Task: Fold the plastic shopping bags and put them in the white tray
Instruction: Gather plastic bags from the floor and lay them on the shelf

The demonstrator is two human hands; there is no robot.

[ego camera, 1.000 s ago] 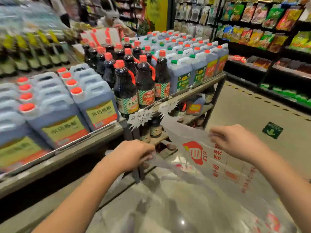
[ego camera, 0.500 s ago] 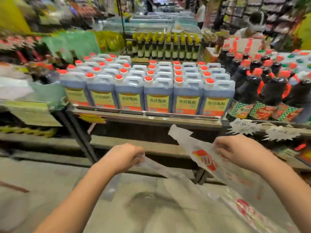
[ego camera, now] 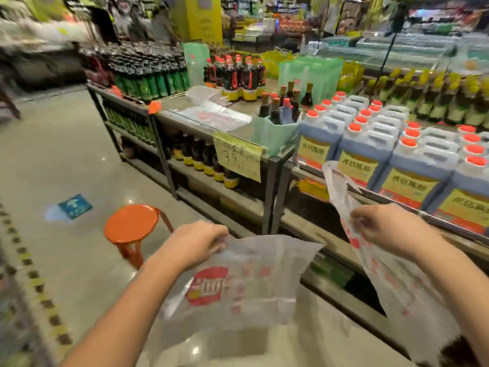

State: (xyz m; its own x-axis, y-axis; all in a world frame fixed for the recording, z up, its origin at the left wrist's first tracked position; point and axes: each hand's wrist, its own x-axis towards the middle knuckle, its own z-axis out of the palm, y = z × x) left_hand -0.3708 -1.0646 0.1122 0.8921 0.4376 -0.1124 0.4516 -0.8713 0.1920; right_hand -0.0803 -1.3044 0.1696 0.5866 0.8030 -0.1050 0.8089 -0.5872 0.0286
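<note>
We count two hands and, as far as we can tell, one plastic bag (ego camera: 246, 282) held in the air between them, over the floor (ego camera: 66, 160) in front of the shelving; the left hand (ego camera: 197, 245) has its fingers (ego camera: 221, 238) curled and pinched on the top edge of the sheet with the one red logo; the right hand (ego camera: 389, 229) has its fingers clamped on a narrow strip that rises above it; whether the two sheets join lower down, we cannot tell. One white tray (ego camera: 195, 91) sits on the surface (ego camera: 172, 102), just behind a layer of flat bags (ego camera: 214, 116), too blurred to count. One orange stool (ego camera: 131, 223) stands on the floor; one yellow price sign (ego camera: 238, 160) hangs nearby; four jugs (ego camera: 357, 154) show front labels.
</note>
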